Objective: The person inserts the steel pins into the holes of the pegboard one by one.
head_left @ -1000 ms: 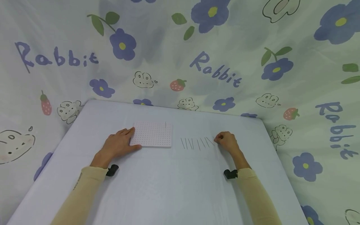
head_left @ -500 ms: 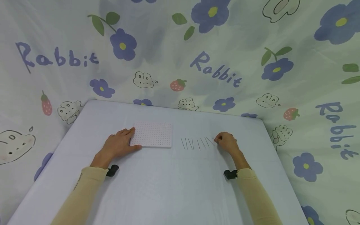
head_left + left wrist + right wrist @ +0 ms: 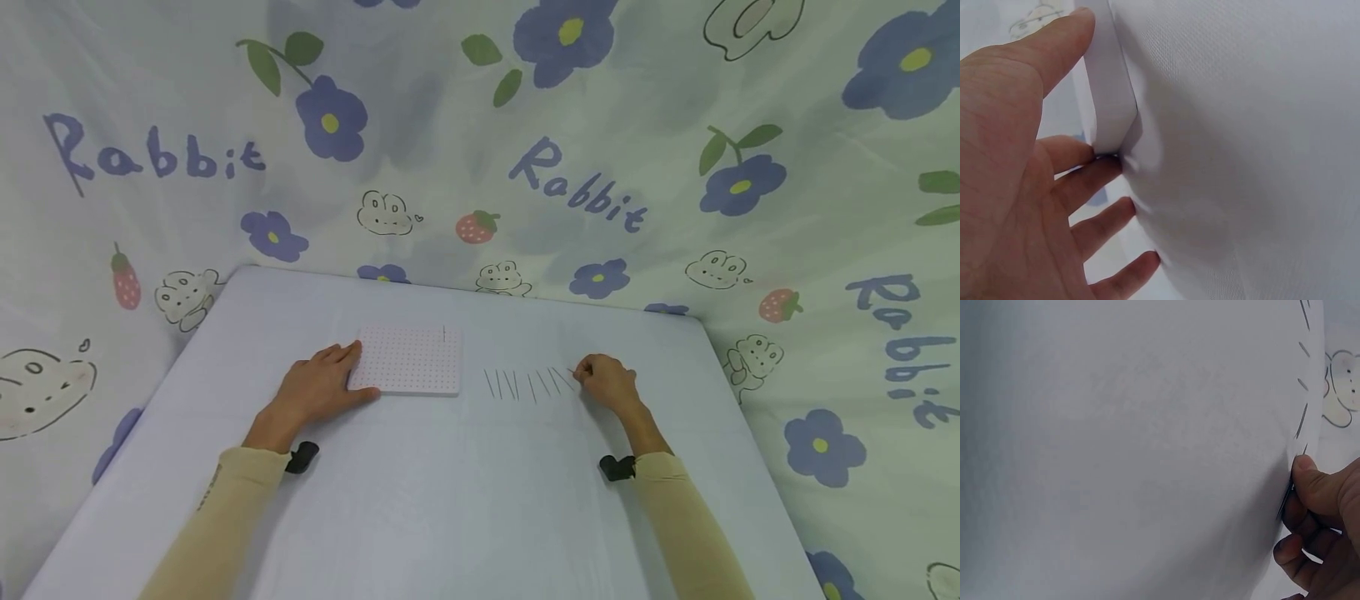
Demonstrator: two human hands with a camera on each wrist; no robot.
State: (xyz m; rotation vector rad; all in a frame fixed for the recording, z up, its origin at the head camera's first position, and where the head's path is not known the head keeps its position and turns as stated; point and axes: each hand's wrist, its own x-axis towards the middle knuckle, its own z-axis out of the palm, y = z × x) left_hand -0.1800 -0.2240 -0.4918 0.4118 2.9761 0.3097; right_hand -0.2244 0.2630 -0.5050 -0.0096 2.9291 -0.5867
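Observation:
A white board dotted with small holes (image 3: 408, 360) lies on the table, with a thin dark stick (image 3: 444, 334) standing in it near the far right corner. My left hand (image 3: 318, 385) rests at the board's near left corner, thumb along the front edge and fingers against the left side. In the left wrist view, fingertips touch the board's white side wall (image 3: 1110, 81). Right of the board, several thin dark needle-like sticks (image 3: 515, 385) lie in a row. At that row's right end, my right hand (image 3: 607, 382) pinches a thin dark stick (image 3: 1284, 503) between thumb and forefinger, low at the tabletop.
A white cloth covers the table (image 3: 450, 500). Behind it and at both sides hangs a printed curtain (image 3: 420, 125) with flowers and rabbits. Each wrist carries a small black camera (image 3: 617, 467) over the table.
Both hands, the board and the row of sticks keep their places. Only a slight shift of the head view shows.

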